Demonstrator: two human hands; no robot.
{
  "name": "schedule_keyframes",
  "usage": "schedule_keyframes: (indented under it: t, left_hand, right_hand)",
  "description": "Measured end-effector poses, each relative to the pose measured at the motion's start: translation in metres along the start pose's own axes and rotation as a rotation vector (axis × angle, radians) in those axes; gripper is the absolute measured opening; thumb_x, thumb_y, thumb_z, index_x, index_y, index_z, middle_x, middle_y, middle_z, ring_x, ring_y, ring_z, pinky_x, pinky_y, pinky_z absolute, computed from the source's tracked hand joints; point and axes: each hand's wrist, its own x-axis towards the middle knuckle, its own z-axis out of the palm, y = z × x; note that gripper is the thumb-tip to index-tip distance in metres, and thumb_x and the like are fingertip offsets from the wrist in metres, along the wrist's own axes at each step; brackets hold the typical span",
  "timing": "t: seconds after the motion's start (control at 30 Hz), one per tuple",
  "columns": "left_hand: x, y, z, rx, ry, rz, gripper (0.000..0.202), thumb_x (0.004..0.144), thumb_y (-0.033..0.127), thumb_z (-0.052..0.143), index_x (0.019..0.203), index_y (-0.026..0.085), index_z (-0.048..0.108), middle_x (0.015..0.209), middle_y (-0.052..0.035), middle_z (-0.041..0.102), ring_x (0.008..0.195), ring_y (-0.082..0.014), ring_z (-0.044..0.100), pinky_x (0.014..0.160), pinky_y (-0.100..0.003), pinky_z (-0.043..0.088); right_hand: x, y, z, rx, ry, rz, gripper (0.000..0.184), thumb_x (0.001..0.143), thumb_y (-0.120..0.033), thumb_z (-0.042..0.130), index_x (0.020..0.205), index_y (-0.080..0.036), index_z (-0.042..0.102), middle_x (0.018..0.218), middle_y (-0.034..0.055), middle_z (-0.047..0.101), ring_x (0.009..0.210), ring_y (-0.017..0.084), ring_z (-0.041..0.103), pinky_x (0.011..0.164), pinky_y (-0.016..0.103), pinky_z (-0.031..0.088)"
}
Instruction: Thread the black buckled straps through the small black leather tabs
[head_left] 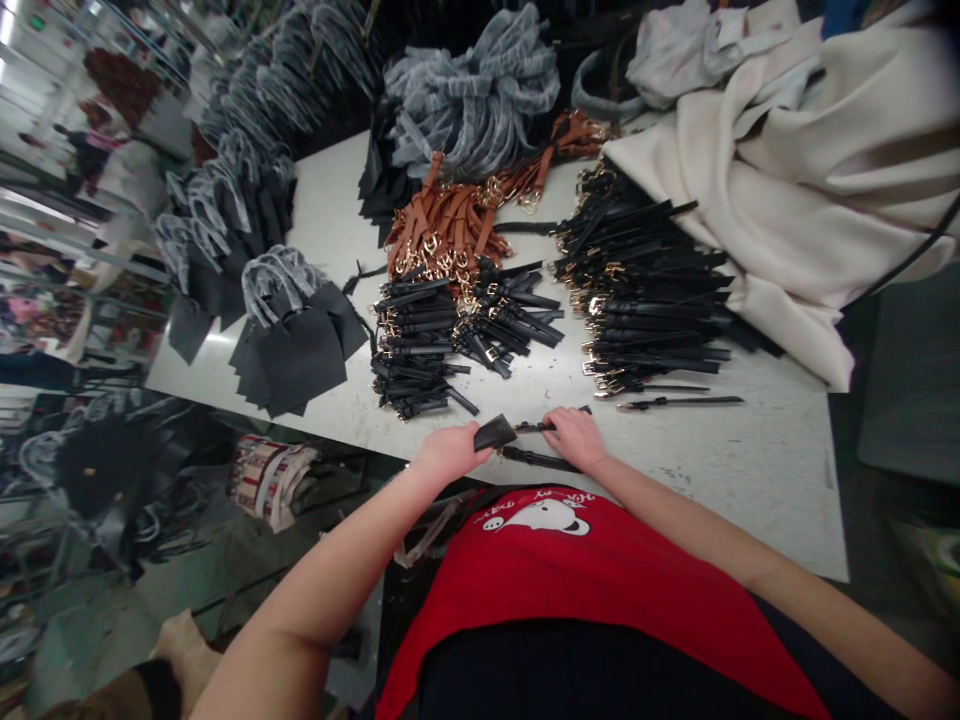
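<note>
My left hand (450,455) is closed on a flat black leather piece (495,433) at the table's front edge. Close beside it, my right hand (576,436) pinches a thin black buckle strap (534,427), whose buckle end points at the leather piece. Whether the two pieces are joined I cannot tell. A second black strap (540,459) lies just below, between my hands and the red apron (600,590). Beyond my hands are a left pile of black buckle straps (416,345) and a larger right pile (660,300); a single strap (682,402) lies in front of the latter.
Brown buckle straps (450,220) lie behind the black ones on the white table (780,450). Wrapped grey handles (472,90) are heaped at the back. Black panels with wrapped handles (292,350) stand at left. Cream material (780,180) drapes over the right side.
</note>
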Motion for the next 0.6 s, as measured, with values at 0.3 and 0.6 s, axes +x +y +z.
schedule_keyframes:
  t: [0.3, 0.6]
  left_hand:
    - [0.006, 0.008, 0.013, -0.081, -0.005, 0.038, 0.047, 0.077, 0.056, 0.038, 0.104, 0.021, 0.051, 0.092, -0.0089, 0.066, 0.084, -0.0235, 0.062, 0.069, -0.031, 0.047]
    - [0.024, 0.006, 0.004, -0.108, -0.02, 0.08, 0.048, 0.073, 0.057, 0.042, 0.1, 0.021, 0.055, 0.092, -0.0091, 0.067, 0.084, -0.0242, 0.062, 0.068, -0.031, 0.047]
  right_hand:
    - [0.002, -0.006, -0.003, -0.037, -0.04, 0.014, 0.023, 0.083, -0.038, 0.045, 0.095, -0.024, 0.059, 0.092, 0.0051, 0.059, 0.085, 0.019, 0.047, 0.068, 0.03, 0.025]
    - [0.0, -0.005, 0.001, -0.04, -0.02, -0.006, 0.022, 0.083, -0.038, 0.046, 0.093, -0.024, 0.059, 0.091, 0.0039, 0.059, 0.085, 0.019, 0.047, 0.068, 0.031, 0.025]
